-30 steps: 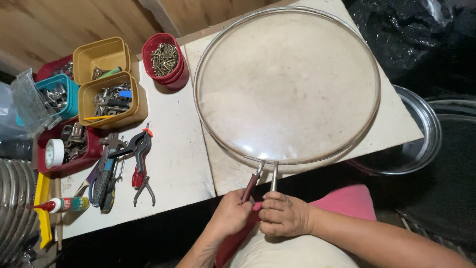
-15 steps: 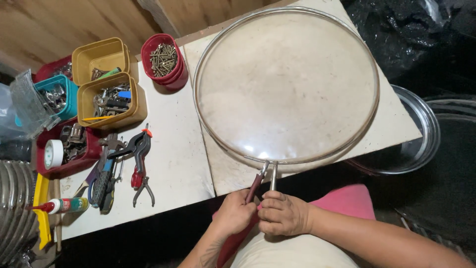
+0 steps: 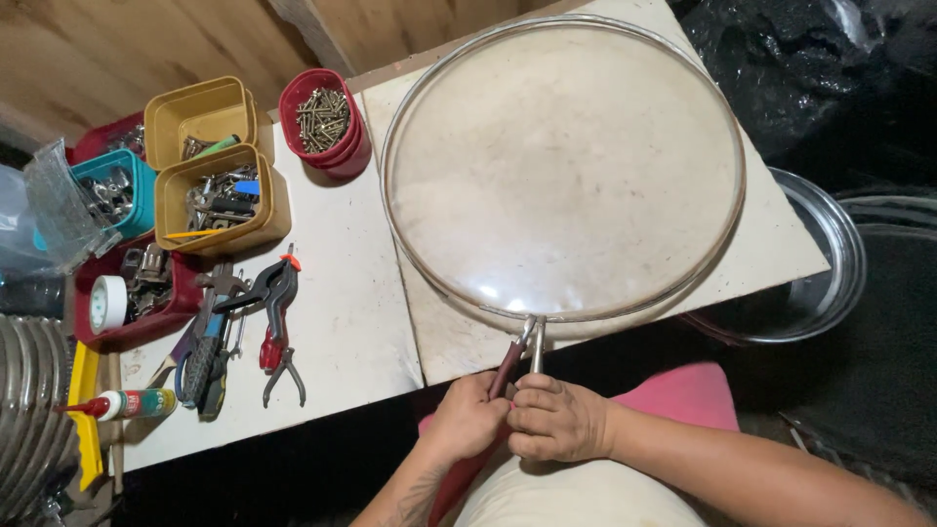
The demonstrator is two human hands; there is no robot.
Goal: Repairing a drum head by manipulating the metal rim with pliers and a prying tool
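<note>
A large round sieve-like disc with a thin metal rim (image 3: 388,146) lies flat on the white table (image 3: 342,322). At its near edge the rim's two wire ends meet. Pliers with dark red handles (image 3: 508,363) bite on that joint. My left hand (image 3: 467,418) grips the pliers' handles just below the table edge. My right hand (image 3: 558,418) sits right beside it, fingers closed around the wire end and the pliers' upper part. Both hands touch each other.
Left of the disc stand a red tub of screws (image 3: 324,122), two yellow tubs (image 3: 200,112) with hardware, a teal tub (image 3: 109,190) and a red tray with tape (image 3: 109,303). Loose pliers and clamps (image 3: 273,312) and a glue bottle (image 3: 132,403) lie nearby. A metal basin (image 3: 830,263) sits at right.
Both hands have crept slightly up toward the rim joint and closed tighter together on the pliers. The disc has not moved.
</note>
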